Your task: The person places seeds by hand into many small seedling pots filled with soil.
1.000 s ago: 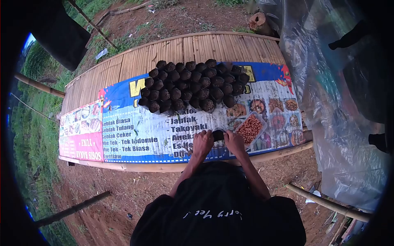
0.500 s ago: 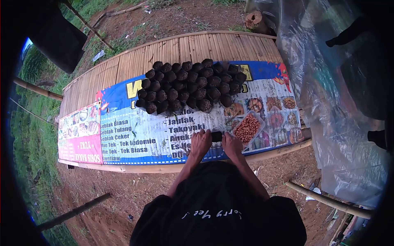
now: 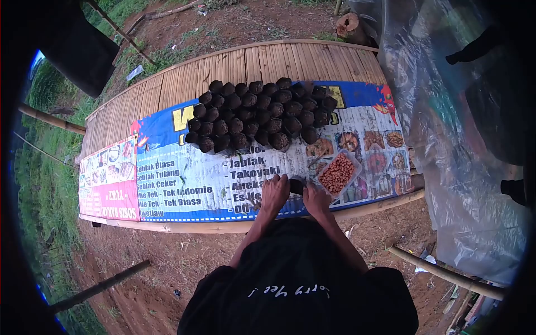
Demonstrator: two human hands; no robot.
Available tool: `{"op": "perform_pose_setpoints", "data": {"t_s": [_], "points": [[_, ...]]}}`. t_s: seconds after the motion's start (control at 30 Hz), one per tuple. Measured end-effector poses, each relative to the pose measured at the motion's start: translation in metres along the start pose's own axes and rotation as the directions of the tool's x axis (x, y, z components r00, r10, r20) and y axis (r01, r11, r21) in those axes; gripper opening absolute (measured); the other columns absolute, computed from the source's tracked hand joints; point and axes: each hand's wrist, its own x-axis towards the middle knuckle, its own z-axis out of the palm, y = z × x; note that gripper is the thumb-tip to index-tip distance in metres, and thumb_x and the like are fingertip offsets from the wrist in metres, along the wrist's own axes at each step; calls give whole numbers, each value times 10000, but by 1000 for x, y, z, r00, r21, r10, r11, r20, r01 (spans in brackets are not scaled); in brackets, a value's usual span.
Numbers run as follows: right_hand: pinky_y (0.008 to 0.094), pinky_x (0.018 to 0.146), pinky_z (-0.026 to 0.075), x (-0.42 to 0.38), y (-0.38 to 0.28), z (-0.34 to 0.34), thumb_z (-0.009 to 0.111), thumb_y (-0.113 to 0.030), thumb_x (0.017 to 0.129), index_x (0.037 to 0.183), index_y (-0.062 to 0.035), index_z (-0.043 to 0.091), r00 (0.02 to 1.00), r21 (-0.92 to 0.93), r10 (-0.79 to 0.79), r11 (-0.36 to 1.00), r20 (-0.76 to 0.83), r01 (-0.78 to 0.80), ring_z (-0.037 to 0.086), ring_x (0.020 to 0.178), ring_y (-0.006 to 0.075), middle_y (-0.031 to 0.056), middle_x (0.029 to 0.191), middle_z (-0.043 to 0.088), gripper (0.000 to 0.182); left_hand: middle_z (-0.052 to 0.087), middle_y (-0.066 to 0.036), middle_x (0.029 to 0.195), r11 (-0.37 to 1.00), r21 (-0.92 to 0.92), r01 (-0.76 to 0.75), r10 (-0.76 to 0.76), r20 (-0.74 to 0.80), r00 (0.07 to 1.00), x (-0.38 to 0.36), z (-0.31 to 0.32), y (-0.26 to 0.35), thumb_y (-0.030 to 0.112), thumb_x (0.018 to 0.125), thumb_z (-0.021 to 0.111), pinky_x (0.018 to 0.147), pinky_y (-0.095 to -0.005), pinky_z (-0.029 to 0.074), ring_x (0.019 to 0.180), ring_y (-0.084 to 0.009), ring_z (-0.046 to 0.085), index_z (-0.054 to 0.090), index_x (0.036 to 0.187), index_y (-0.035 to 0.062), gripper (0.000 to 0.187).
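Between my two hands is a small black plastic seedling bag (image 3: 296, 186), held over the front part of the banner. My left hand (image 3: 274, 194) is closed on its left side, and my right hand (image 3: 316, 200) grips its right side. What is inside the bag cannot be made out. Just right of my right hand, a clear plastic tub (image 3: 357, 167) holds reddish-brown seeds (image 3: 336, 175) that look like peanuts. Beyond my hands, several black seedling bags filled with dark soil (image 3: 259, 114) stand packed together.
A printed food banner (image 3: 167, 192) covers much of the bamboo-slat table (image 3: 223, 66). Clear plastic sheeting (image 3: 446, 167) hangs at the right. Bamboo poles (image 3: 446, 272) stick out near the table, and a cut log (image 3: 349, 25) lies behind it.
The bag between my hands has turned and looks wider at its left end. My hands have shifted only slightly; the tub and the standing bags stay in place.
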Motion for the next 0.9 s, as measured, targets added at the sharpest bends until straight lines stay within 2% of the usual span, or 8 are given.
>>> {"op": "perform_pose_setpoints", "data": {"t_s": [0.07, 0.13, 0.2, 0.23, 0.3, 0.47, 0.63, 0.9], "points": [[501, 547, 507, 5, 7, 5, 542, -316, 938, 878, -85, 601, 999, -15, -19, 1000, 29, 19, 656, 605, 380, 168, 643, 646, 246, 625, -180, 760, 999, -27, 24, -25, -11, 1000, 1, -2, 2, 257, 904, 588, 717, -506, 463, 683, -389, 626, 604, 879, 55, 204], [494, 548, 510, 7, 4, -8, 558, -337, 933, 899, -72, 591, 1000, 92, -4, 996, 4, 4, 660, 627, 386, 169, 672, 656, 269, 631, -186, 759, 997, -56, 55, -56, -7, 998, -6, -8, 10, 285, 920, 586, 705, -508, 471, 678, -397, 627, 610, 887, 56, 233], [494, 546, 509, 15, -3, -25, 565, -337, 931, 910, -67, 585, 1000, 114, -11, 993, -6, 11, 658, 631, 388, 173, 691, 658, 272, 650, -211, 736, 972, -48, 231, -230, 31, 973, -10, -15, 17, 350, 918, 609, 677, -531, 490, 690, -422, 643, 625, 859, 39, 317], [494, 545, 508, 19, -6, -29, 573, -338, 929, 921, -62, 579, 1000, 138, -21, 990, -14, 22, 656, 635, 390, 177, 710, 660, 276, 650, -211, 736, 972, -47, 229, -228, 33, 973, -13, -13, 19, 350, 918, 609, 677, -531, 490, 690, -422, 643, 625, 859, 39, 317], [493, 553, 510, 27, -9, -28, 572, -320, 930, 931, -62, 578, 998, 85, -53, 995, 18, 51, 655, 643, 387, 176, 725, 660, 257, 657, -234, 709, 911, -109, 398, -375, 183, 909, -17, -7, 22, 373, 894, 638, 674, -543, 507, 710, -444, 652, 627, 793, 9, 378], [487, 584, 515, 33, 0, -11, 566, -262, 935, 927, -54, 582, 983, 1, -176, 984, 45, 177, 655, 673, 378, 169, 735, 655, 208, 639, -249, 693, 920, -246, 305, -278, 137, 951, -21, 4, 14, 300, 859, 657, 675, -525, 516, 710, -448, 648, 616, 753, -10, 330], [478, 597, 511, 24, -2, -22, 563, -210, 926, 852, -42, 591, 992, 181, -119, 976, -44, 125, 650, 689, 387, 174, 746, 654, 186, 610, -258, 679, 904, -353, 242, -221, 99, 970, -16, -6, 7, 168, 832, 643, 646, -518, 498, 695, -452, 633, 594, 753, -17, 207], [478, 571, 490, 7, 0, -8, 581, -192, 908, 810, -51, 577, 999, 184, -20, 983, -48, 29, 642, 666, 378, 180, 715, 636, 171, 606, -249, 702, 945, -307, 115, -108, 41, 993, -15, -9, 2, 109, 838, 612, 638, -511, 487, 682, -440, 621, 549, 749, -31, 178]]}}
